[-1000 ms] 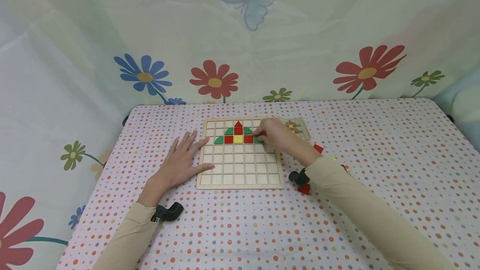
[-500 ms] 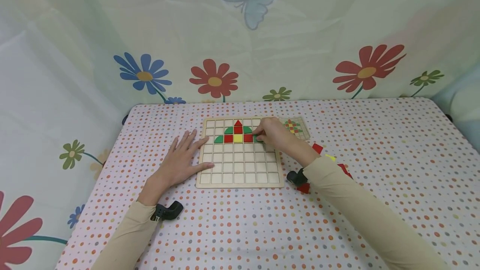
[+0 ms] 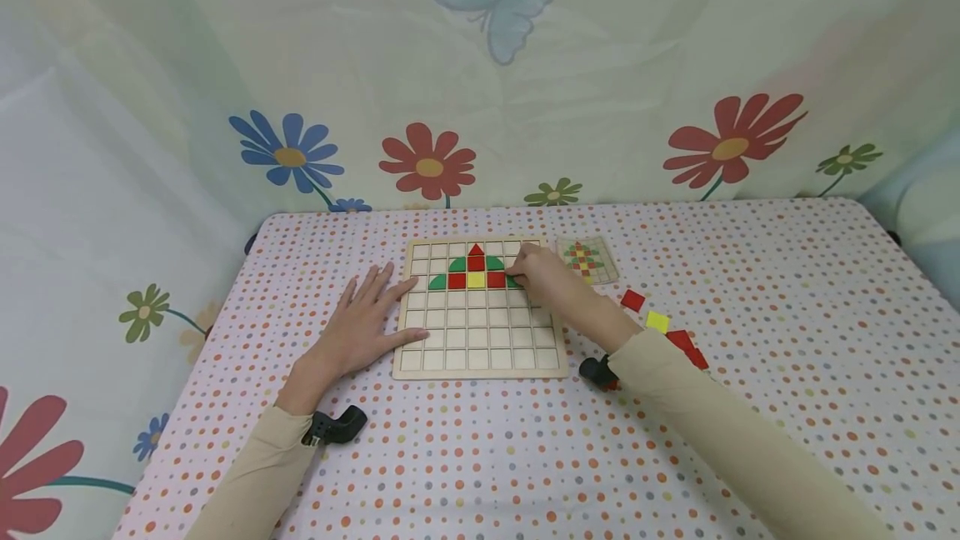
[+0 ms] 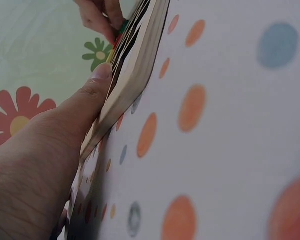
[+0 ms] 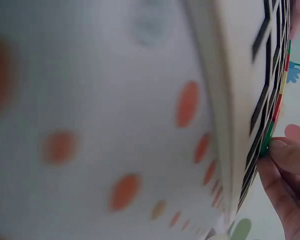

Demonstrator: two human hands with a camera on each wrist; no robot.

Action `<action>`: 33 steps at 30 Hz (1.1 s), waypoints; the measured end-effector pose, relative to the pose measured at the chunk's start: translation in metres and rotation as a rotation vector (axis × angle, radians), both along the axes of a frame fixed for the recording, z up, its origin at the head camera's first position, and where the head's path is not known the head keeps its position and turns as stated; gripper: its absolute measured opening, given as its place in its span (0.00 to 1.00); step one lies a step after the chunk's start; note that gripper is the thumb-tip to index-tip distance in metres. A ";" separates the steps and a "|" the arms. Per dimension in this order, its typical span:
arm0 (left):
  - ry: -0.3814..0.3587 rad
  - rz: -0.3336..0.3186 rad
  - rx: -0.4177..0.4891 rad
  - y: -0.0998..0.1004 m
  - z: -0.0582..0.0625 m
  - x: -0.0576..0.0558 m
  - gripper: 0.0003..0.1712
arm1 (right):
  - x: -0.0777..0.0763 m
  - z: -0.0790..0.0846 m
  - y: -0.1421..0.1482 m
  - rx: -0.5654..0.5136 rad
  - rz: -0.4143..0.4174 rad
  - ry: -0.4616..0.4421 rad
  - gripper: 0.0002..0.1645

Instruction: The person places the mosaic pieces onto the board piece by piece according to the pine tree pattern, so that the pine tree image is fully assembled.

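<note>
A wooden grid board (image 3: 477, 338) lies on the table with red, yellow and green tiles set in its upper rows. My left hand (image 3: 360, 323) rests with fingers spread at the board's left side, thumb and index tip over its edge. At the right end of the tile row, my right hand (image 3: 551, 277) pinches a green curved tile (image 5: 267, 139) between thumb and index finger, down at the grid. Most of that tile is hidden by the fingers in the head view. Left of it sits a red square tile (image 3: 496, 279), beside a yellow square tile (image 3: 476, 279).
A pattern card (image 3: 592, 263) lies off the board's upper right corner. Near the right forearm are a loose red tile (image 3: 632, 300), a yellow tile (image 3: 657, 322) and further red tiles (image 3: 681, 341). A flowered cloth (image 3: 360, 65) hangs behind the table.
My right fingers stay at the same green tile, while the wrist and forearm have shifted slightly, showing more of the loose yellow and red tiles. The left hand has not moved.
</note>
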State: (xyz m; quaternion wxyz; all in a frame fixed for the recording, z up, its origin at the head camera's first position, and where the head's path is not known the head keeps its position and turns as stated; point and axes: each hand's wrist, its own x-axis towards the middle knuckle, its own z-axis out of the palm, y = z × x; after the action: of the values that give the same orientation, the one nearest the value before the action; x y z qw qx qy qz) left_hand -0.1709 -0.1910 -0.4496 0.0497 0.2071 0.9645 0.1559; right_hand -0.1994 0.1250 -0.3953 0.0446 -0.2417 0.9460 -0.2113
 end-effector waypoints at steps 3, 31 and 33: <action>0.002 0.004 0.006 0.001 0.000 0.001 0.53 | 0.006 0.002 0.010 -0.090 0.011 -0.077 0.16; -0.025 0.012 0.003 0.000 0.001 0.001 0.53 | 0.056 0.012 0.122 -0.076 -0.022 -0.206 0.12; -0.026 0.013 0.002 0.000 0.001 0.001 0.53 | 0.056 0.011 0.122 -0.079 -0.034 -0.213 0.12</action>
State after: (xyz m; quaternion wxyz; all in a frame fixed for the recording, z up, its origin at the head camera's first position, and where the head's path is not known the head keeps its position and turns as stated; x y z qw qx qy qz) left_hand -0.1702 -0.1907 -0.4482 0.0608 0.1986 0.9651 0.1597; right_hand -0.1436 0.2466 -0.3844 0.1317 -0.2035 0.9308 -0.2737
